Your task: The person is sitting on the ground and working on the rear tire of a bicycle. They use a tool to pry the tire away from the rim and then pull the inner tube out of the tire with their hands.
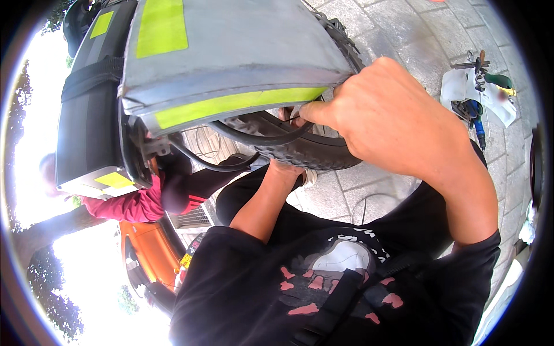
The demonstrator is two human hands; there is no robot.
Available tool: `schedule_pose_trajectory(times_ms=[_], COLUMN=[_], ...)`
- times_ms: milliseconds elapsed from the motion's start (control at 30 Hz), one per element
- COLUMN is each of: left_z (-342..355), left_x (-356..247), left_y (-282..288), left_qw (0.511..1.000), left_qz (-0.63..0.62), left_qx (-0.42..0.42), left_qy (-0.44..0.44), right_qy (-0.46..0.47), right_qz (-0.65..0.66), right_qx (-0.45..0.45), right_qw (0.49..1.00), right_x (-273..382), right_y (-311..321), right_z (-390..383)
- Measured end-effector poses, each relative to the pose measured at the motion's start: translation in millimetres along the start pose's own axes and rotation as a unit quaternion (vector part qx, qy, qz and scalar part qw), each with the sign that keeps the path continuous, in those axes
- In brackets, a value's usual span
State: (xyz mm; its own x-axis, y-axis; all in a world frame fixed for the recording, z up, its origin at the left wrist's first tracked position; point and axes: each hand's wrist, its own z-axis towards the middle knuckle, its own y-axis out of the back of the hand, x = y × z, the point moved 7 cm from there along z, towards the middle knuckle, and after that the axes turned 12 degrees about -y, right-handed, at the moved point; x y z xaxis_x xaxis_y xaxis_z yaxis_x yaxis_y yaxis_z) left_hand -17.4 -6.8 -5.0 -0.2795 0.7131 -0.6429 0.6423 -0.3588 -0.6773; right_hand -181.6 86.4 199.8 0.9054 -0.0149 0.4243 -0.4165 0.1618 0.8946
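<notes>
A knobby black tyre (pixel 314 158) on a wheel sits in front of me, partly under a grey bag (pixel 242 40) with yellow-green reflective strips. My right hand (pixel 378 109) is curled at the bag's lower corner. Its thumb and finger close together at the wheel's inner side, but what they pinch, if anything, is too small to name. My left hand (pixel 285 167) reaches up behind the tyre, which hides most of its fingers. Fingertips show inside the wheel beside my right hand. A curved black tube (pixel 259 138) runs across the front of the wheel.
Tools (pixel 478 109) lie on a white sheet on the paving at the right. To the left, another person's maroon sleeve (pixel 138 202) shows below a black and grey box (pixel 92 121). An orange vehicle (pixel 151 248) stands farther off.
</notes>
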Motion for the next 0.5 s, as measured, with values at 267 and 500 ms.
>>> schedule_pose_trajectory(times_ms=[267, 500], left_z=[-12.1, 3.1], left_x=[23.4, 9.8], left_y=[10.9, 9.5], left_qw=[0.998, 0.996], left_qz=[0.048, 0.03], left_qx=[-0.001, -0.086], left_qy=[0.032, 0.025], right_qy=[0.004, -0.001], right_qz=[-0.015, -0.012], right_qx=[-0.002, -0.02], right_qw=[1.0, 1.0], right_x=[0.1, -3.8], right_y=[-3.2, -3.8], right_z=[-0.2, -4.9])
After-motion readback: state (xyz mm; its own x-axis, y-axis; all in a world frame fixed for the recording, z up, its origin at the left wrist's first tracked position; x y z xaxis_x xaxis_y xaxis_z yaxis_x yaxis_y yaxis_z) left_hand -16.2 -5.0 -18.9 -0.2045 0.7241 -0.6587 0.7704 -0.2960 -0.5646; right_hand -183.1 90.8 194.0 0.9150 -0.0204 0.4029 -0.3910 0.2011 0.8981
